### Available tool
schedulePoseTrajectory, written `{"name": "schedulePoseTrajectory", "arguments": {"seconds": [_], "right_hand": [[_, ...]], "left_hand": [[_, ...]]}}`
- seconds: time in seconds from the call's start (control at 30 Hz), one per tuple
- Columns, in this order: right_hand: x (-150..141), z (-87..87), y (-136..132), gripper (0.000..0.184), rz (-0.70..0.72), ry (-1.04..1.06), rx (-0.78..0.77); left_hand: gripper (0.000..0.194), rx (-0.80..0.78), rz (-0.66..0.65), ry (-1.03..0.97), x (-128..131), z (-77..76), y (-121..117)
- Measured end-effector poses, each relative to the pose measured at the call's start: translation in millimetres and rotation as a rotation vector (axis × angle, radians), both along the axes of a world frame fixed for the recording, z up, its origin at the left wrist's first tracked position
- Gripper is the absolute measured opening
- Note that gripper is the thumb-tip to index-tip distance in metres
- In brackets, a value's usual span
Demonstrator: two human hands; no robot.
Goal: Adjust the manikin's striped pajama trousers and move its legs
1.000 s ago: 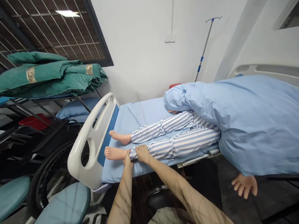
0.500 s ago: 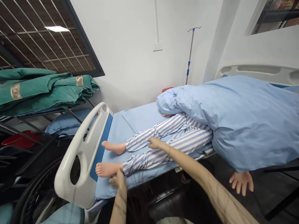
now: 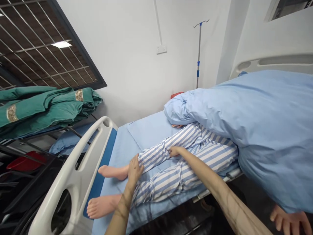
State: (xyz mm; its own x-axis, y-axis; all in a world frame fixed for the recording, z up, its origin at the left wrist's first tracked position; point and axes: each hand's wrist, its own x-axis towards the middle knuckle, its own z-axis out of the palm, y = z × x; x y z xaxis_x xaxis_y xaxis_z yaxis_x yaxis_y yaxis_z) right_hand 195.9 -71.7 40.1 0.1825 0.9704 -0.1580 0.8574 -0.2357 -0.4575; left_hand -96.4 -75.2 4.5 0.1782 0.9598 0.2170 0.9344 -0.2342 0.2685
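Note:
A manikin lies on the bed, its legs in blue-and-white striped trousers (image 3: 168,179) and its feet bare. My left hand (image 3: 135,169) curls round the farther leg at the ankle, just above the far foot (image 3: 113,171), over the trouser hem. At the knee of that same leg, my right hand (image 3: 175,151) is closed, its fingertips partly hidden against the striped cloth. The near foot (image 3: 104,206) rests on the sheet, left of my left forearm. A light blue quilt (image 3: 244,107) covers the manikin's upper body.
The white footboard (image 3: 96,143) stands left of the feet. Green folded cloth (image 3: 53,106) lies on a rack beyond it. A drip stand (image 3: 199,55) is by the wall. At lower right, a manikin hand (image 3: 290,220) hangs out below the quilt.
My left hand has moved from the near ankle across to the far one. My right hand has shifted onto the far knee and closed. The view has tilted and moved closer.

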Motion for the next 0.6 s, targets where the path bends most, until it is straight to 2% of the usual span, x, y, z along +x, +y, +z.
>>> {"name": "schedulePoseTrajectory", "arguments": {"seconds": [0.07, 0.13, 0.27, 0.33, 0.43, 0.6], "right_hand": [[6, -16.8, 9, 0.012, 0.129, 0.051, -0.061], [10, -34.7, 18, 0.013, 0.23, 0.076, -0.082], [15, -64.1, 36, 0.017, 0.354, 0.089, -0.117], [16, -72.8, 43, 0.018, 0.398, 0.098, -0.154], [18, -79.5, 50, 0.025, 0.445, 0.109, -0.201], [19, -81.0, 49, 0.03, 0.481, 0.078, -0.203]], "left_hand": [[0.076, -0.09, -0.042, 0.124, 1, -8.7, 28], [0.077, -0.153, -0.009, 0.25, -3, -22.0, 44], [0.068, -0.148, 0.057, 0.407, -24, -42.3, 55], [0.063, -0.182, 0.057, 0.455, -38, -41.5, 56], [0.055, -0.281, 0.059, 0.543, -54, -31.8, 57], [0.045, -0.37, 0.097, 0.609, -53, -15.1, 52]]}}
